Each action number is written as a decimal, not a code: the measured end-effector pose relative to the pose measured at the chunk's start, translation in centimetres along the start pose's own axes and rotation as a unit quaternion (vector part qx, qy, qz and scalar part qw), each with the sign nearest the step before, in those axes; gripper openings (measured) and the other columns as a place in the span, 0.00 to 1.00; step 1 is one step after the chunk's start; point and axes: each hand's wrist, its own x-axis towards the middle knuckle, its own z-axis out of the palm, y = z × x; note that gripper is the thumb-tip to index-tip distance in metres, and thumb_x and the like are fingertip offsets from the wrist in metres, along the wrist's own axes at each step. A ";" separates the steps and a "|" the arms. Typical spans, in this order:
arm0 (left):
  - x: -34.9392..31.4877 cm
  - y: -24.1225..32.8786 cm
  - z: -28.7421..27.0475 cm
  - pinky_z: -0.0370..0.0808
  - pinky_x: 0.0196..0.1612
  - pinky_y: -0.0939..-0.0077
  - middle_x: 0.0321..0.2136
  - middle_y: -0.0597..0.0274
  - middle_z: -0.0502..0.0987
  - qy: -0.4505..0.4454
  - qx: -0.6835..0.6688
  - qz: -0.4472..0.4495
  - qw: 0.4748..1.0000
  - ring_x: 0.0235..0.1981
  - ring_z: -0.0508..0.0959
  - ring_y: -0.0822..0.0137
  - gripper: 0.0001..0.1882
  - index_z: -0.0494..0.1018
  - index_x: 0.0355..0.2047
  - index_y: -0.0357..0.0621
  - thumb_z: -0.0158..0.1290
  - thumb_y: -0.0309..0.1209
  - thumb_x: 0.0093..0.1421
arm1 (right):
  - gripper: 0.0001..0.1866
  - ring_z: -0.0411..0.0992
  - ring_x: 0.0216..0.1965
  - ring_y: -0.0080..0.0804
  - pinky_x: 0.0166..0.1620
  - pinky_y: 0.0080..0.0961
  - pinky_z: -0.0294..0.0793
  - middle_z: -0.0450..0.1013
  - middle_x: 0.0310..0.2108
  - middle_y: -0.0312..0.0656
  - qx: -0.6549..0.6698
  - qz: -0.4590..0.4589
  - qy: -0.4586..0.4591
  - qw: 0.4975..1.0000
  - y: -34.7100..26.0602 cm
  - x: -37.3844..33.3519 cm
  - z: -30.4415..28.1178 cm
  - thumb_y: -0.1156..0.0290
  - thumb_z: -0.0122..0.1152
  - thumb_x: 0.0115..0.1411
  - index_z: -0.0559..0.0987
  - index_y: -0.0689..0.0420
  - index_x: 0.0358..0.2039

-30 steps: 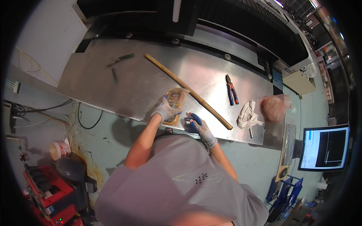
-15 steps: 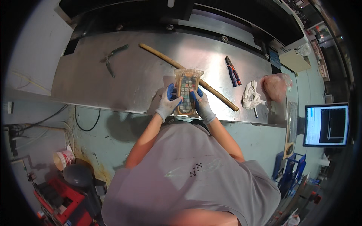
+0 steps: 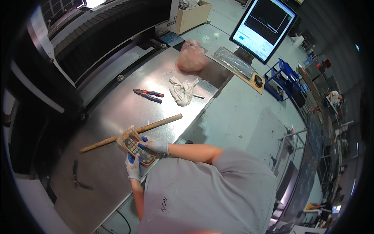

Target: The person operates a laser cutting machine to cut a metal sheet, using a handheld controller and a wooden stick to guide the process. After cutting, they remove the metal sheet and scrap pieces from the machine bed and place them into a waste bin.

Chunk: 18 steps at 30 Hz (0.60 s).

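Both hands wear pale gloves with blue fingertips and hold a handheld keypad controller (image 3: 137, 148), brownish, with rows of keys and a clear plastic cover. My left hand (image 3: 133, 167) grips its near left edge. My right hand (image 3: 154, 145) grips the opposite side, its thumb over the keys. Just beyond the controller, a long wooden stick (image 3: 165, 121) lies on the metal table (image 3: 111, 173), partly hidden by the plastic. Farther off are pliers with orange and blue handles (image 3: 149, 95) and a crumpled white cloth (image 3: 180, 91). Dark-handled pliers (image 3: 79, 180) lie opened at lower left.
A pinkish plastic bag (image 3: 192, 57) sits at the table's far end. Past it stand a lit monitor (image 3: 265, 27), a plastic-covered keyboard (image 3: 233, 62) and a mouse (image 3: 258, 80). A large black machine (image 3: 113, 41) borders the table's far side. Rightward is a blue cart (image 3: 286, 80).
My view has turned to the right, so the monitor, floor and workshop show more fully. The controller stays in both hands, and the things on the table appear not to have moved.
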 end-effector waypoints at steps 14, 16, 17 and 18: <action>2.7 -0.1 -1.2 0.80 0.57 0.71 0.53 0.59 0.84 0.082 -0.265 0.000 0.961 0.50 0.83 0.68 0.23 0.77 0.62 0.34 0.66 0.24 0.67 | 0.40 0.74 0.65 0.32 0.67 0.34 0.77 0.73 0.68 0.42 -0.152 0.150 -0.093 0.973 -4.6 2.3 1.9 0.70 0.66 0.73 0.59 0.55 0.80; 2.4 -0.4 -1.8 0.79 0.59 0.68 0.54 0.57 0.84 0.078 -0.117 0.037 0.989 0.54 0.82 0.67 0.26 0.75 0.62 0.36 0.68 0.28 0.66 | 0.40 0.73 0.67 0.32 0.68 0.33 0.76 0.73 0.69 0.42 -0.111 0.159 -0.124 0.973 -3.9 3.0 2.1 0.70 0.65 0.74 0.59 0.54 0.81; 2.5 -0.4 -2.0 0.79 0.59 0.67 0.53 0.55 0.84 0.080 -0.081 0.066 0.991 0.54 0.83 0.65 0.29 0.74 0.63 0.37 0.70 0.29 0.63 | 0.39 0.73 0.67 0.32 0.68 0.33 0.76 0.73 0.69 0.42 -0.098 0.142 -0.139 0.975 -3.6 3.4 2.3 0.69 0.65 0.74 0.60 0.54 0.80; 2.6 -0.4 -1.9 0.78 0.59 0.67 0.52 0.54 0.85 0.074 -0.085 0.062 0.992 0.54 0.83 0.64 0.28 0.75 0.61 0.38 0.70 0.30 0.63 | 0.37 0.73 0.67 0.32 0.68 0.33 0.75 0.73 0.69 0.41 -0.103 0.150 -0.117 0.976 -3.5 3.6 2.4 0.69 0.65 0.74 0.61 0.55 0.80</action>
